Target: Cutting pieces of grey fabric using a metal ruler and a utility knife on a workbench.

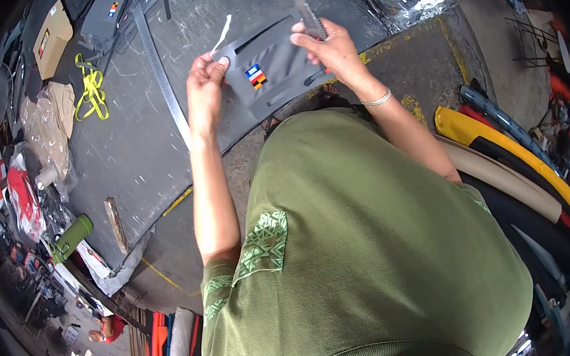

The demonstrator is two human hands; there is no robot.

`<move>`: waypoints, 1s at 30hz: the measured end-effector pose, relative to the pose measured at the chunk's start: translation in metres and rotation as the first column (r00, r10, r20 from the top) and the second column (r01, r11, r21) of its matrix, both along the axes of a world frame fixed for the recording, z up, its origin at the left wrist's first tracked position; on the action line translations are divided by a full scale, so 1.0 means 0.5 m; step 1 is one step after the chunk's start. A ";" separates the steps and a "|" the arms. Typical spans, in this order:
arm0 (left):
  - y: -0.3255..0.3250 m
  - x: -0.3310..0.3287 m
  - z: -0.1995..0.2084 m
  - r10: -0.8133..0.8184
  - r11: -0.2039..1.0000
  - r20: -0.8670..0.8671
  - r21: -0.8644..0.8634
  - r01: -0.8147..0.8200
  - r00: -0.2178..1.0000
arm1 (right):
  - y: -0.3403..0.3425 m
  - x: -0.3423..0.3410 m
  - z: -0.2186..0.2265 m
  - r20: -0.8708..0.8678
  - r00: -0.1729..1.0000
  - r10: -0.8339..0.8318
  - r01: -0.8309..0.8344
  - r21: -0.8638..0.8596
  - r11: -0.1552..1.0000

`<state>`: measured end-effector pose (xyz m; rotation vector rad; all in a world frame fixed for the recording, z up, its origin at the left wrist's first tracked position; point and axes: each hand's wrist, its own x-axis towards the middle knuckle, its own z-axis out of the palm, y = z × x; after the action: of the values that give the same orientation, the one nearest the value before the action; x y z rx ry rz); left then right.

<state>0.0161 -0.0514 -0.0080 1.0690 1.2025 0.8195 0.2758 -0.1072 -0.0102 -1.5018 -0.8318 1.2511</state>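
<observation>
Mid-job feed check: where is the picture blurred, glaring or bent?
Head view: the near edge of the dark grey worktable bows and the picture's corners are black; head view: glare whitens the clear plastic at upper right; head view: the slim grey tool in the right hand smears toward its tip, while the multicoloured patch looks fairly crisp.

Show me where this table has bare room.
Bare patches on the dark table: between the yellow strap and metal strip, and lower, between that strip and the wooden stick. Crowded: the near edge around the held grey pouch and knife, and the left side, by the brown plastic-wrapped bundle.
</observation>
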 end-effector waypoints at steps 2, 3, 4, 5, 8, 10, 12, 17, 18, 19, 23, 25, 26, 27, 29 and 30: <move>0.048 -0.043 -0.008 -0.114 0.992 -0.215 0.019 0.121 0.970 | -0.001 0.024 -0.008 0.048 0.999 -0.015 0.014 0.024 1.000; 0.069 -0.052 -0.004 -0.170 0.982 -0.307 0.020 0.185 0.936 | 0.002 0.034 -0.013 0.042 0.998 -0.037 0.036 0.019 0.999; 0.092 -0.075 -0.018 -0.187 0.979 -0.348 0.017 0.205 0.919 | 0.006 0.037 -0.008 0.031 0.998 -0.046 0.045 0.019 0.999; 0.111 -0.090 -0.035 -0.206 0.974 -0.386 0.010 0.227 0.899 | 0.007 0.042 -0.004 0.030 1.000 -0.003 0.003 0.024 1.000; 0.141 -0.088 -0.069 -0.132 0.991 -0.359 -0.014 0.136 0.924 | 0.009 0.039 0.000 0.043 0.999 0.002 -0.002 0.013 1.000; 0.130 -0.064 -0.090 0.038 0.999 -0.194 -0.018 -0.042 0.980 | 0.001 0.040 0.007 0.042 0.999 0.025 -0.025 -0.013 1.000; 0.104 -0.031 -0.104 0.213 0.977 -0.131 0.002 -0.215 0.968 | -0.013 0.039 0.010 0.056 0.998 -0.021 0.019 0.025 1.000; -0.004 0.012 -0.080 0.203 0.967 -0.494 0.238 -0.093 0.845 | -0.041 0.038 -0.009 0.203 0.977 0.064 -0.056 -0.046 0.997; -0.020 0.025 -0.052 0.234 0.935 -0.558 0.354 -0.027 0.796 | -0.046 0.039 -0.019 0.224 0.971 0.085 -0.071 -0.069 0.995; -0.035 0.032 -0.024 0.273 0.914 -0.660 0.406 0.026 0.700 | -0.052 0.031 -0.027 0.222 0.972 0.077 -0.062 -0.075 0.995; -0.054 -0.019 -0.054 0.174 0.726 -0.885 0.412 0.551 0.432 | -0.068 -0.006 -0.011 0.272 0.930 0.246 -0.211 -0.152 0.966; -0.068 -0.012 -0.075 0.134 0.756 -0.909 0.351 0.553 0.395 | -0.076 -0.014 -0.041 0.383 0.872 0.304 -0.289 -0.096 0.952; -0.071 -0.009 -0.084 0.131 0.757 -0.905 0.354 0.548 0.404 | -0.080 -0.014 -0.055 0.362 0.866 0.346 -0.326 -0.116 0.938; -0.072 -0.010 -0.089 0.130 0.762 -0.906 0.351 0.544 0.403 | -0.081 -0.024 -0.048 0.361 0.864 0.352 -0.331 -0.120 0.936; -0.074 -0.012 -0.099 0.167 0.777 -0.846 0.429 0.461 0.507 | -0.085 -0.041 -0.032 0.347 0.849 0.398 -0.373 -0.140 0.917; -0.076 -0.015 -0.101 0.168 0.781 -0.846 0.428 0.455 0.506 | -0.081 -0.051 -0.020 0.376 0.827 0.419 -0.409 -0.110 0.906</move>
<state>0.0084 -0.0895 -0.0585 2.3075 1.6583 0.5004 0.2504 -0.1475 -0.0201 -1.6763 -1.4794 1.2829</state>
